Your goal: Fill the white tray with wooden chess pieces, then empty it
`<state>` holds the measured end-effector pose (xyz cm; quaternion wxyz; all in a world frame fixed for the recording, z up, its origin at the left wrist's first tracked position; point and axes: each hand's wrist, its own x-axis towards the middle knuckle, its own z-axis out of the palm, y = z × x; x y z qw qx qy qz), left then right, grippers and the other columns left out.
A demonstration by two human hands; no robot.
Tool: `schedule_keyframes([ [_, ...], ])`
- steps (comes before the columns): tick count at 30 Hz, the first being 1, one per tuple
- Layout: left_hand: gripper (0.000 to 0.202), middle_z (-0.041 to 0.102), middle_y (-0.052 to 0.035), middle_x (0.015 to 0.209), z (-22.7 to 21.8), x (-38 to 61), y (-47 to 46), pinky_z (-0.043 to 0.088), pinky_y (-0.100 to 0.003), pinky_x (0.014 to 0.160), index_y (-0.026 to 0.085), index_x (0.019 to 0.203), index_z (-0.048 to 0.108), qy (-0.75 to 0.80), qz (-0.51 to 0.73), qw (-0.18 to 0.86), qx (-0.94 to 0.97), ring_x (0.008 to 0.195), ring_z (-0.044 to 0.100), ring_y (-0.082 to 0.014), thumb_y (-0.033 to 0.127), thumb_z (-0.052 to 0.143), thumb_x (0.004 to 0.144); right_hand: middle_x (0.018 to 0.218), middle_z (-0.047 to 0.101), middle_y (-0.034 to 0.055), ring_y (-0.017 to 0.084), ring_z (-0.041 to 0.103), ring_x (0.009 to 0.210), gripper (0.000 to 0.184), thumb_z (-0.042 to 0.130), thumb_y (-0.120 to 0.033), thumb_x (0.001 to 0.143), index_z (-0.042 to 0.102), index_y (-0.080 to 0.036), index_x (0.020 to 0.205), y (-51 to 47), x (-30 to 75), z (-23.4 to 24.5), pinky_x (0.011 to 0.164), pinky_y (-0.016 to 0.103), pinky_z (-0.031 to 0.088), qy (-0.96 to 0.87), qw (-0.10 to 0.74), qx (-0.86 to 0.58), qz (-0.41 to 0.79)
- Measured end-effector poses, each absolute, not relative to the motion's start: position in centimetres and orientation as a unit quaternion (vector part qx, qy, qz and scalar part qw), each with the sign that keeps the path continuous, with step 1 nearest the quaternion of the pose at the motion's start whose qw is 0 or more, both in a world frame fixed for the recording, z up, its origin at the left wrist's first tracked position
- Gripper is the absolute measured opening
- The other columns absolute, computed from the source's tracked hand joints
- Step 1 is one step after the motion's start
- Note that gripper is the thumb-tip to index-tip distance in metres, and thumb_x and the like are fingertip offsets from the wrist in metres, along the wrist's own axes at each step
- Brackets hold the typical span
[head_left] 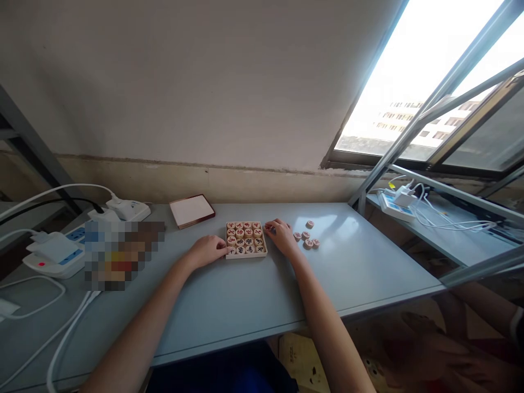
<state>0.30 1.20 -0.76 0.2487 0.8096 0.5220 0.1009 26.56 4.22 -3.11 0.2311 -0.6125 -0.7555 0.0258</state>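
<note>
A shallow white box [246,256] sits on the desk, filled with rows of round wooden Chinese chess pieces [249,242] marked with dark and red characters. At its lower left corner, my left hand [207,250] grips the edge with bent fingers. My right hand [281,236] is by the box's upper right edge, its fingertips pinched on a Chinese chess piece [268,227] that is partly hidden. Several loose Chinese chess pieces [307,239] lie on the desk to the right of that hand.
A box lid [192,210] lies near the wall. Power strips [65,254] with chargers and white cables line the left side, beside a blurred-out patch. A metal post [362,196] stands at the back right. Another person's arm [483,305] shows at lower right, below the desk edge.
</note>
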Motion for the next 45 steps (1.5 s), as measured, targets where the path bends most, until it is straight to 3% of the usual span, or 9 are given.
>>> schedule_keyframes([
  [5,0.044,0.063,-0.0025,0.062,-0.7,0.3,1.2,0.026,-0.025,0.053,0.019,0.064,0.062,0.524,0.102,0.250,0.808,0.057,0.053,-0.0157,0.055,0.041,0.078,0.109,0.049,0.0085,0.016,0.055,0.081,0.028,0.050,-0.039,0.086,0.059,-0.021,0.106,3.6,26.1,-1.4,0.079,0.034,0.042,-0.695,0.377,-0.612,0.021],
  [8,0.045,0.063,-0.0024,0.063,-0.7,0.3,1.2,0.026,-0.025,0.053,0.019,0.064,0.062,0.523,0.103,0.253,0.808,0.058,0.053,-0.0158,0.056,0.040,0.078,0.099,0.050,0.0063,0.013,0.052,0.070,0.031,0.046,-0.043,0.087,0.058,-0.022,0.107,3.0,25.2,-0.3,0.068,0.027,0.045,-0.710,0.430,-0.549,0.094],
  [12,0.048,0.061,-0.0022,0.060,-0.7,0.3,1.3,0.024,-0.025,0.052,0.019,0.063,0.061,0.523,0.105,0.247,0.809,0.056,0.050,-0.0155,0.059,0.039,0.079,0.089,0.056,0.0023,0.012,0.053,0.070,0.026,0.050,-0.041,0.087,0.060,-0.024,0.103,1.7,23.3,0.2,0.065,0.024,0.043,-0.792,0.358,-0.476,0.133],
  [18,0.050,0.060,-0.0023,0.059,-0.7,0.4,1.5,0.023,-0.026,0.050,0.019,0.060,0.059,0.525,0.104,0.245,0.808,0.053,0.048,-0.0144,0.060,0.038,0.078,0.104,0.058,0.0045,0.015,0.057,0.086,0.023,0.056,-0.033,0.084,0.060,-0.024,0.105,0.9,21.3,-0.4,0.069,0.023,0.042,-0.852,0.265,-0.444,0.085],
  [37,0.050,0.060,-0.0017,0.058,-1.1,0.3,1.6,0.024,-0.026,0.052,0.020,0.061,0.059,0.527,0.098,0.237,0.810,0.054,0.050,-0.0158,0.061,0.037,0.079,0.113,0.060,0.0064,0.020,0.054,0.107,0.028,0.053,-0.032,0.086,0.056,-0.023,0.113,0.6,20.9,-0.3,0.087,0.031,0.037,-0.878,0.247,-0.409,0.033],
  [41,0.052,0.058,-0.0022,0.056,-1.1,0.3,1.6,0.023,-0.026,0.051,0.019,0.059,0.059,0.523,0.098,0.238,0.813,0.052,0.049,-0.0153,0.062,0.037,0.078,0.102,0.062,0.0051,0.019,0.056,0.094,0.024,0.046,-0.033,0.090,0.059,-0.024,0.108,1.2,21.9,-0.1,0.081,0.031,0.037,-0.836,0.257,-0.485,0.001],
  [45,0.048,0.059,-0.0021,0.058,-1.0,0.3,1.6,0.025,-0.026,0.052,0.019,0.060,0.058,0.523,0.101,0.237,0.812,0.055,0.050,-0.0154,0.059,0.038,0.079,0.112,0.057,0.0107,0.025,0.048,0.105,0.028,0.043,-0.025,0.090,0.058,-0.020,0.113,2.3,24.7,-0.6,0.086,0.037,0.034,-0.728,0.223,-0.642,-0.091],
])
